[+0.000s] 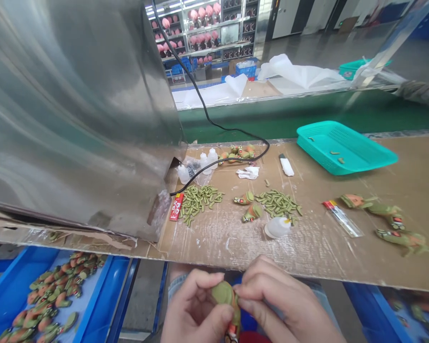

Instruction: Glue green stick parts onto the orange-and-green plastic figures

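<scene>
My left hand (pixel 200 307) grips a small green-and-orange toy figure (pixel 222 293) between thumb and fingers, low in the picture in front of the table edge. My right hand (pixel 277 300) is closed in a pinch against the figure's side; whatever sits between its fingertips is hidden. On the cardboard just beyond lie two similar figures (pixel 252 212), a heap of small green pieces (pixel 279 204) and a tipped squeeze bottle (pixel 278 227) with a yellow tip.
Another green heap (pixel 200 200) lies left, beside a red packet (pixel 176 207). A black cable (pixel 232 128) crosses the table. A turquoise basket (pixel 346 147) stands back right. Blue bins (pixel 103 290) with figures flank me below. A metal housing (pixel 75 109) fills the left.
</scene>
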The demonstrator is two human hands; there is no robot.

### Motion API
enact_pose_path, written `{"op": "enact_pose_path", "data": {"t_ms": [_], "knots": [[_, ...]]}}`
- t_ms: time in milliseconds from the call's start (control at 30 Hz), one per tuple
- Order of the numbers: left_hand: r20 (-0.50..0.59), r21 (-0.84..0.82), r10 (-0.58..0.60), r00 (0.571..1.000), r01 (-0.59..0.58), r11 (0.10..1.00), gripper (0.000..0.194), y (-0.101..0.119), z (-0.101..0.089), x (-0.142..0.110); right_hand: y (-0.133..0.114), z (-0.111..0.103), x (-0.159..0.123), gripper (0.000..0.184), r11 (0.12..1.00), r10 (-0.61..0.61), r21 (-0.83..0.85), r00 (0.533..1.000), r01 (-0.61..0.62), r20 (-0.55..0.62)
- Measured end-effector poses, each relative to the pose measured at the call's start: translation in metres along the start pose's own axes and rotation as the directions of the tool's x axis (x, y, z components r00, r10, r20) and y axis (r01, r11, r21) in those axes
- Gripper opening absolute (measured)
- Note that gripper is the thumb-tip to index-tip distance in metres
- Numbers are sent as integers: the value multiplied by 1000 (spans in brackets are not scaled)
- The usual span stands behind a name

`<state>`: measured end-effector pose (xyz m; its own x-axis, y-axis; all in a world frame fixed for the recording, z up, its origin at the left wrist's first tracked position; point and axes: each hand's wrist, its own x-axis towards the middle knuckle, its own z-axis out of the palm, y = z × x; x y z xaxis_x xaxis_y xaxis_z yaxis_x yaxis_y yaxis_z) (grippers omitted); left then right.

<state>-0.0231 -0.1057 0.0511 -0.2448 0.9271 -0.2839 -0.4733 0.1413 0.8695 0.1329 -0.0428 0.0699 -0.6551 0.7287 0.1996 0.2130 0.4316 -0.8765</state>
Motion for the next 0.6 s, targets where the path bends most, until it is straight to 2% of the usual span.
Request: {"op": "enact_pose_path", "data": {"t_ms": [67, 167, 200, 233, 333, 433, 500, 600], "knots": [[19, 93, -44, 999, 42, 995, 23, -3, -4, 8, 4, 0, 1, 11, 999, 3, -40, 1000, -4, -15], [90, 206, -106, 990, 86, 975, 25, -15, 0, 18, 13, 3, -5, 61, 988, -86, -124, 996, 89, 26], [115, 234, -115, 987, 86, 969, 28, -20, 3, 21, 17, 4, -10, 72, 981, -114, -151, 993, 119, 39], [137, 265, -121, 983, 81, 961, 30, -24, 7, 24, 23, 3, -16, 74, 974, -124, -185, 992, 129, 37], [170, 401, -115, 979, 38, 915, 31, -30, 18, 37, 48, -14, -37, 62, 933, -37, -360, 997, 13, -62], [171, 562, -37, 985, -67, 824, 19, -26, 25, 59, 83, -50, -54, 46, 801, 44, -580, 980, -151, -195], [190, 643, 28, 981, -146, 752, 17, -22, 30, 75, 102, -76, -57, 47, 653, -28, -722, 945, -229, -325], [231, 715, 73, 970, -220, 664, 25, -23, 43, 94, 114, -97, -52, 52, 564, -116, -753, 871, -339, -478]]}}
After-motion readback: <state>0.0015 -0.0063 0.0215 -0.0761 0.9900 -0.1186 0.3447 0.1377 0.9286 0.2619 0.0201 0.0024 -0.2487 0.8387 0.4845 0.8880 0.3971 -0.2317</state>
